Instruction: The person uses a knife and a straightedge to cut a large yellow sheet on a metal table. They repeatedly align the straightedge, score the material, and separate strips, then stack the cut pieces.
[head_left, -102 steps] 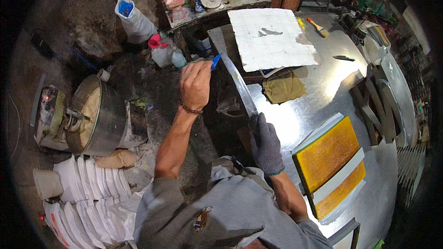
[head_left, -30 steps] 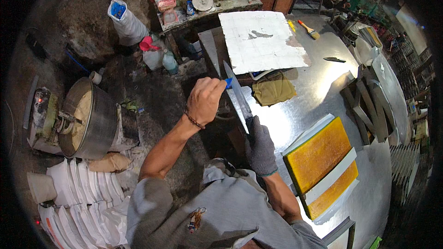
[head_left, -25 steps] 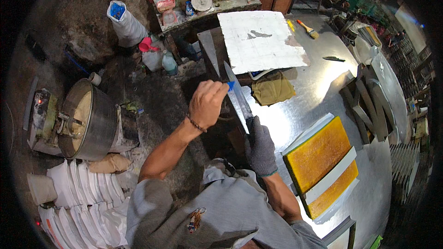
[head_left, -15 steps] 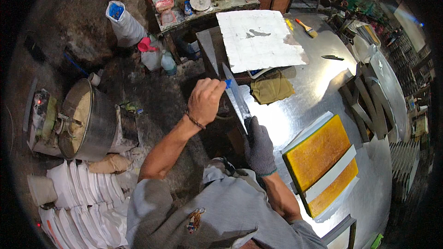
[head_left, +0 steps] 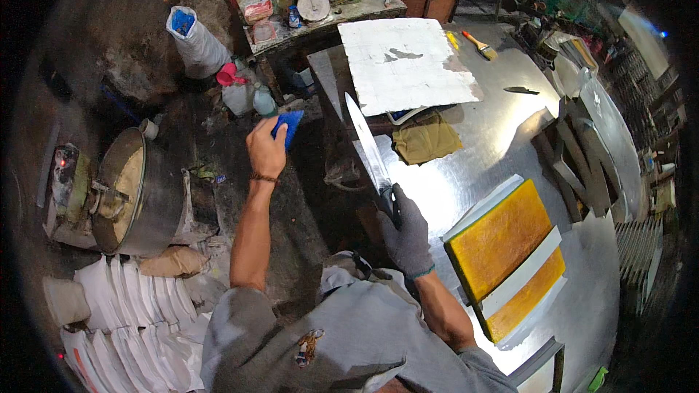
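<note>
Two hands at work, one person, grey shirt; I count one glove. Left hand (head_left: 265, 149) bare, one dark bracelet (head_left: 263, 177) at the wrist. Its thumb and fingers pinch one flat, angular blue piece (head_left: 291, 128), held up over the dark floor, well apart from the blade. Cannot tell how each of its far fingers sits. Right hand (head_left: 406, 236) wears the grey glove; fingers closed round the dark handle of one long knife (head_left: 370, 149). The blade slants up and away by the table's near-left edge, tip near the white board's side.

On the metal table (head_left: 593, 276): one yellow-brown slab (head_left: 506, 244), crossed by one pale strip (head_left: 523, 271) that leaves two parts of its top showing, the larger one farther off. One folded olive cloth (head_left: 429, 138), beside one chipped white board (head_left: 408, 69). Beyond, one brush (head_left: 480, 46) with an orange handle and one small dark knife (head_left: 520, 90) lying flat.

To the left: one big metal bowl (head_left: 164, 196), pale stuff inside; white sacks (head_left: 109, 295) in two rows, too crowded to count surely. Farther back, one round-dial scale (head_left: 314, 6), one pink scoop (head_left: 228, 74).
</note>
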Motion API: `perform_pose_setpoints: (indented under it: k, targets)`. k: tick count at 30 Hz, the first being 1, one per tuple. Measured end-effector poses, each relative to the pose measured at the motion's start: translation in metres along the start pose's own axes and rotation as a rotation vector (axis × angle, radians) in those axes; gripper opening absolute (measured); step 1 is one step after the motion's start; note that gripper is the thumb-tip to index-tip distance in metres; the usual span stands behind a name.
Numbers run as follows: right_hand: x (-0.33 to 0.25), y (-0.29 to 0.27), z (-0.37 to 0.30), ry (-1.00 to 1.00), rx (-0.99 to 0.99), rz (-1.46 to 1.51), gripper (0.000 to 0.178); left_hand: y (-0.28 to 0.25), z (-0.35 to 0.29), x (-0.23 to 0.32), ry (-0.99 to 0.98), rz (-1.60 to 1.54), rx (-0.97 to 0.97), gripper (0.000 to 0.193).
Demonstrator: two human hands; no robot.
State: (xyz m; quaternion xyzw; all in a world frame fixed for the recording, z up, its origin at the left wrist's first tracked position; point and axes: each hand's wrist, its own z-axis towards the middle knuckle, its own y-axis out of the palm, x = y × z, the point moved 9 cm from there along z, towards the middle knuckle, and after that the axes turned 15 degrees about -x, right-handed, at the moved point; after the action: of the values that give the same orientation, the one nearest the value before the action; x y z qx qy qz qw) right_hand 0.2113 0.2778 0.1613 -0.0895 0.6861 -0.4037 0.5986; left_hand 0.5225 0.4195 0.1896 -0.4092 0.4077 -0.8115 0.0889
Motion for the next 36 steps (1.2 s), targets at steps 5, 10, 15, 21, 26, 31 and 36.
perform_pose_setpoints:
  k: [5, 10, 15, 21, 26, 31, 36]
  targets:
    - [0.012, 0.012, 0.009, 0.143, -0.034, 0.283, 0.051, 0.033, -0.047, -0.061, -0.274, -0.685, 0.025, 0.022]
    - [-0.003, 0.022, 0.021, -0.07, -0.002, 0.261, 0.03, 0.046, -0.081, -0.063, -0.304, -0.963, 0.203, 0.015]
    - [-0.017, 0.057, 0.048, -0.119, -0.169, 0.017, 0.025, 0.07, -0.091, -0.023, -0.231, -0.662, -0.001, 0.01]
    - [-0.024, 0.076, 0.079, -0.127, -0.123, -0.12, 0.041, 0.127, -0.093, -0.017, -0.365, -0.762, -0.44, 0.032]
    - [0.012, 0.1, 0.133, 0.039, 0.03, -0.099, 0.031, 0.147, -0.06, -0.043, -0.37, -0.98, -0.422, 0.034]
    - [-0.039, 0.085, 0.19, -0.282, 0.188, -0.37, 0.024, 0.143, -0.001, -0.067, -0.277, -1.042, -0.351, 0.036]
    - [-0.018, 0.088, 0.24, -0.178, 0.126, 0.033, 0.022, 0.163, 0.04, -0.065, -0.395, -1.263, -0.586, 0.031]
